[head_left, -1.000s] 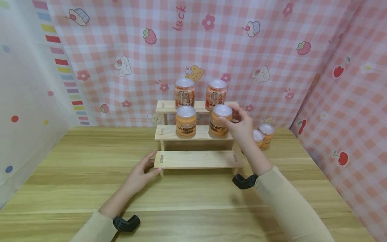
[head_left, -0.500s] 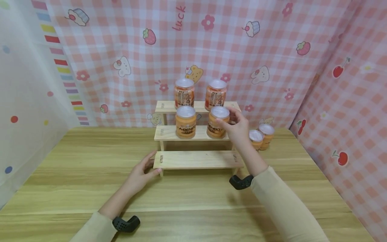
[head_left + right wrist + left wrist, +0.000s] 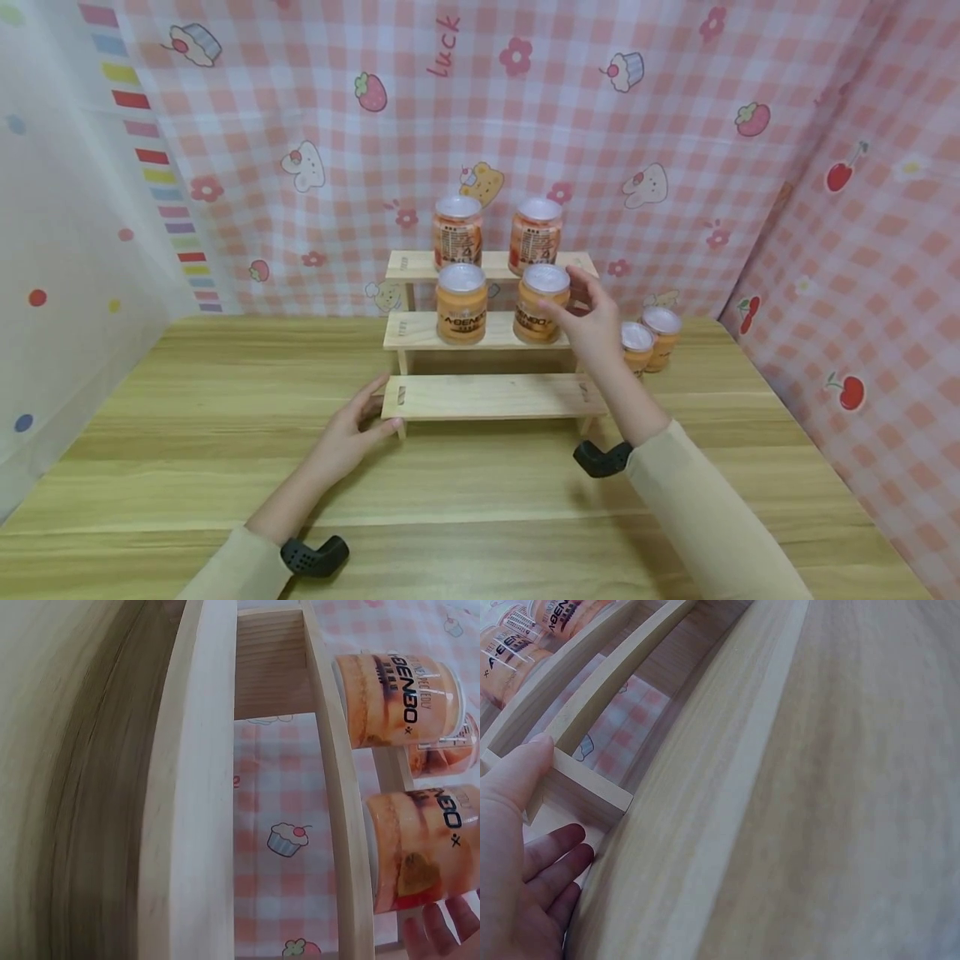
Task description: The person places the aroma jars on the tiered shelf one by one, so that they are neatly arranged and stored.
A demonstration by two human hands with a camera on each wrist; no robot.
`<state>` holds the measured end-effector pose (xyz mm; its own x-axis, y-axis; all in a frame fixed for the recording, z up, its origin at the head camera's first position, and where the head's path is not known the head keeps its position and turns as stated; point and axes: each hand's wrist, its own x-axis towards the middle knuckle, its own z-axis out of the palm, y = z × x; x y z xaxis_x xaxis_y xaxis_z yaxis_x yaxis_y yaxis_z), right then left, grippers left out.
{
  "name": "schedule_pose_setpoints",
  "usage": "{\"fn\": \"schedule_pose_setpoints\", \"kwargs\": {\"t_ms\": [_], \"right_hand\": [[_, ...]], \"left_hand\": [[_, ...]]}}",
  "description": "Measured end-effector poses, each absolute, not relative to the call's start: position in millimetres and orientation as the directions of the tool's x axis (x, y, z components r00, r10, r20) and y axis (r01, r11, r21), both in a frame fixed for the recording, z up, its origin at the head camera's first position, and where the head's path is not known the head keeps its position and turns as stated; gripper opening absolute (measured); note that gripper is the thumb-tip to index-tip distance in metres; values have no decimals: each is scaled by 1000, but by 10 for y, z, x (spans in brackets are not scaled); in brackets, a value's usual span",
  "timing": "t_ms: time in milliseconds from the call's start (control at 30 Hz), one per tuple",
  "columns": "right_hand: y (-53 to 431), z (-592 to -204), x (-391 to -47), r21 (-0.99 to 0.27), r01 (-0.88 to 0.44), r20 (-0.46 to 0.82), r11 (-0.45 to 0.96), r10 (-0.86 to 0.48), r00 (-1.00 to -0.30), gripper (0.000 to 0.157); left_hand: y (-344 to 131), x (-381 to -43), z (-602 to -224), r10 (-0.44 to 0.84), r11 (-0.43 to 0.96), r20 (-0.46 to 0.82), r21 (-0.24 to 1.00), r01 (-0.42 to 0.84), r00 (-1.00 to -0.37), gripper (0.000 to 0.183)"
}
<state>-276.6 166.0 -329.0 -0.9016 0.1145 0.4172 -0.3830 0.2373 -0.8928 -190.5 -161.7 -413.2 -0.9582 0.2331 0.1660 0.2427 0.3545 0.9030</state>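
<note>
A three-step wooden stand stands on the table. My left hand holds the left end of its lowest step, thumb at the front; in the left wrist view the thumb presses the wood and several fingers are loose below. On the right of the middle step sits an orange jar with a clear lid. My right hand grips it, thumb in front and fingers at its right side. A matching jar sits left of it, and two more jars stand on the top step.
Two further orange jars stand on the table right of the stand, partly behind the right hand. A pink checked cloth hangs behind, with cloth at both sides too.
The right hand has brought its jar slightly left and down onto the middle step. Over the last half second the hand shifted only a little. The left hand stays put.
</note>
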Motion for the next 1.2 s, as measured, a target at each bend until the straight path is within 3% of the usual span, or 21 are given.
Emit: {"fn": "schedule_pose_setpoints", "kwargs": {"t_ms": [167,433,633,1200], "right_hand": [[1736,-3344,-2703,-885,-396,437,244,141,-888,69],[1950,-3358,-2565,-861,-424,479,281,164,-862,56],[2147,-3305,-2482,-882,-370,437,292,210,-875,53],[2720,-3812,-2649,-856,-247,399,454,277,-874,52]], "left_hand": [[-1621,-1896,-4137,233,346,171,905,246,-957,69],[-1611,-1868,-4110,226,351,175,903,248,-958,68],[-1620,-1892,-4135,226,354,180,900,253,-957,69],[-1628,-1919,-4154,227,361,169,900,245,-959,69]]}}
